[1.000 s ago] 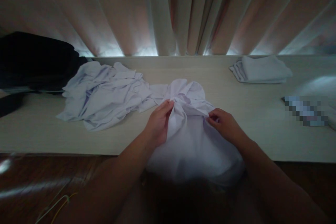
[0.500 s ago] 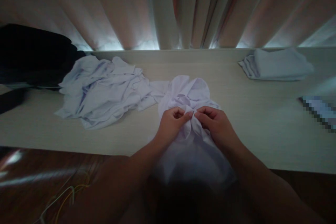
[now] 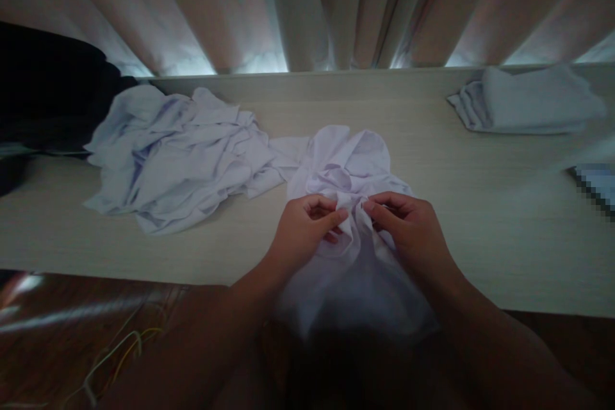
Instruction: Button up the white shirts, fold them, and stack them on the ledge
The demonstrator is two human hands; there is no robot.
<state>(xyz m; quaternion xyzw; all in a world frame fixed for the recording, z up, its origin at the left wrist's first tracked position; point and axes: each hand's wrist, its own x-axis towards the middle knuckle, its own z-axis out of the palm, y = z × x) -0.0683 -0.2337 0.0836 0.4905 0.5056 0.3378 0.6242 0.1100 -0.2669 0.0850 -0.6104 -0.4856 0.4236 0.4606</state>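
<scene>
A white shirt (image 3: 350,154) lies bunched at the front of the table, its lower part hanging over the edge toward me. My left hand (image 3: 312,224) pinches one side of its front between thumb and fingers. Just to the right, my right hand (image 3: 401,218) pinches the opposite side of the cloth. A small gap separates the two sets of fingertips, with folds of the shirt running between them. Whether a button sits under the fingers is too small to make out.
Crumpled white clothes (image 3: 192,154) are heaped at the left, against a black bundle (image 3: 48,90). Folded white cloth (image 3: 533,102) rests at the back right, with a blurred flat device (image 3: 598,186) nearer. Curtains (image 3: 230,13) hang behind the table (image 3: 480,230). Cables (image 3: 134,339) lie on the floor.
My hands have drawn slightly apart, each still pinching the shirt. More of the cloth shows between them. The view has shifted a little, so the surroundings sit higher in it.
</scene>
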